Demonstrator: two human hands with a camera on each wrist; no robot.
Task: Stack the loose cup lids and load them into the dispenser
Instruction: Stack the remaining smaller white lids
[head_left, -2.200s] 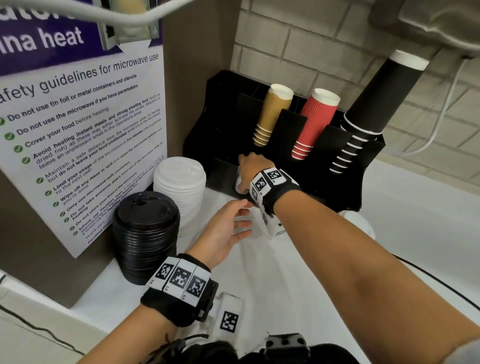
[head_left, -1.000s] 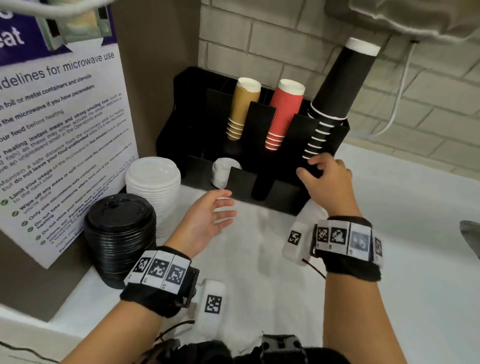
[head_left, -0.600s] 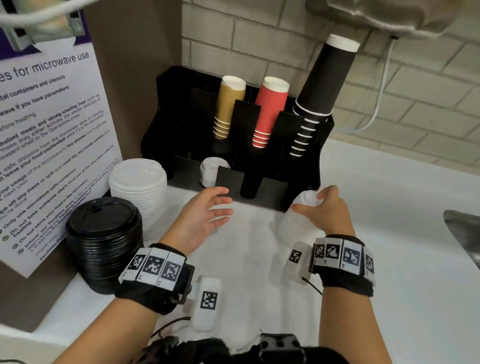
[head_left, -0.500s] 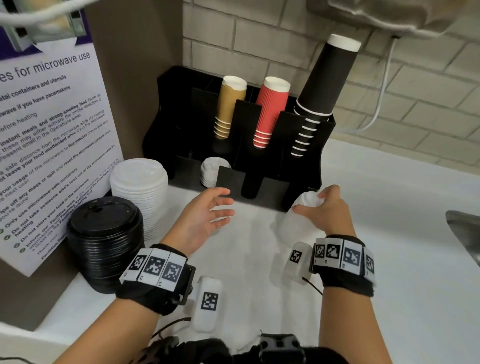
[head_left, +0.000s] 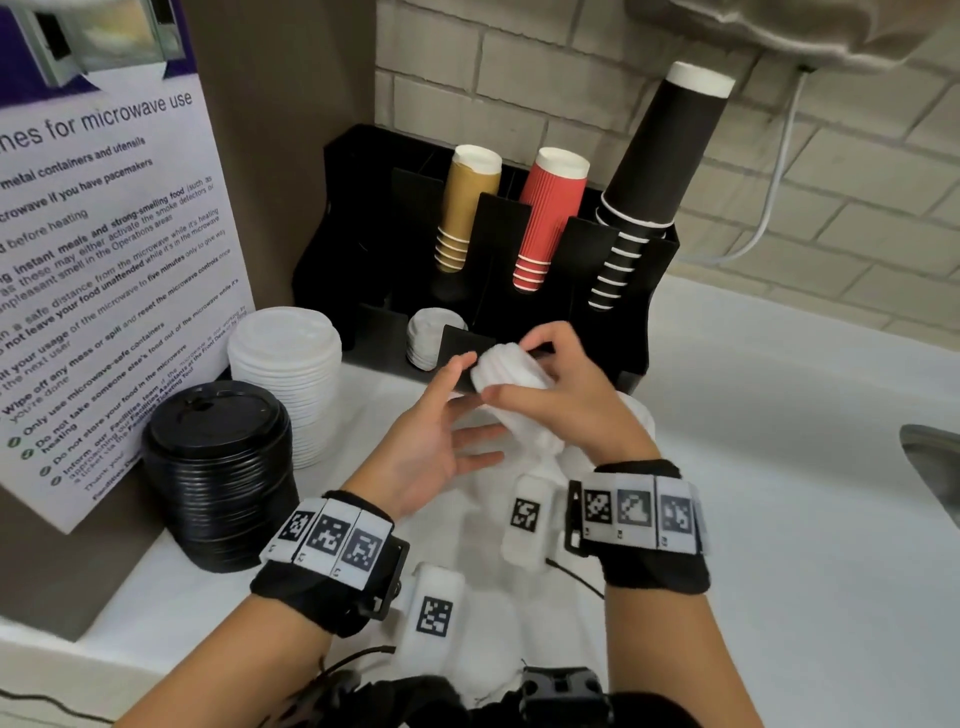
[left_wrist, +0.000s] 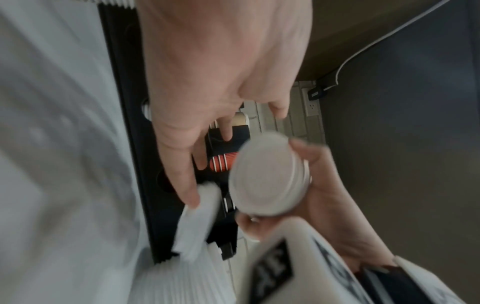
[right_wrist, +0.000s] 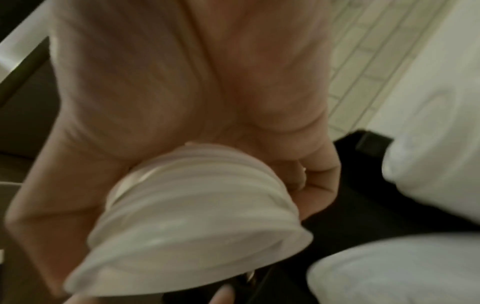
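My right hand (head_left: 508, 372) grips a short stack of small white lids (head_left: 514, 370), held on its side just in front of the black dispenser (head_left: 363, 218). In the right wrist view the lid stack (right_wrist: 202, 205) lies under my curled fingers (right_wrist: 319, 179). My left hand (head_left: 457, 410) is open with straight fingers, palm turned toward the stack's left end; whether it touches is unclear. The left wrist view shows the lid stack (left_wrist: 267, 174) a little apart from my left fingers (left_wrist: 182, 174). More small white lids (head_left: 428, 338) sit in a front slot of the dispenser.
A tall pile of larger white lids (head_left: 285, 364) and a pile of black lids (head_left: 218, 467) stand at the left by a microwave notice (head_left: 104, 260). Tan (head_left: 467, 208), red (head_left: 550, 218) and black cups (head_left: 660, 156) fill the dispenser. A sink edge (head_left: 930, 467) lies at the right.
My right hand has lifted the white lid stack from the counter right of the dispenser and carried it left, up to my left hand. The left hand rose slightly toward it.
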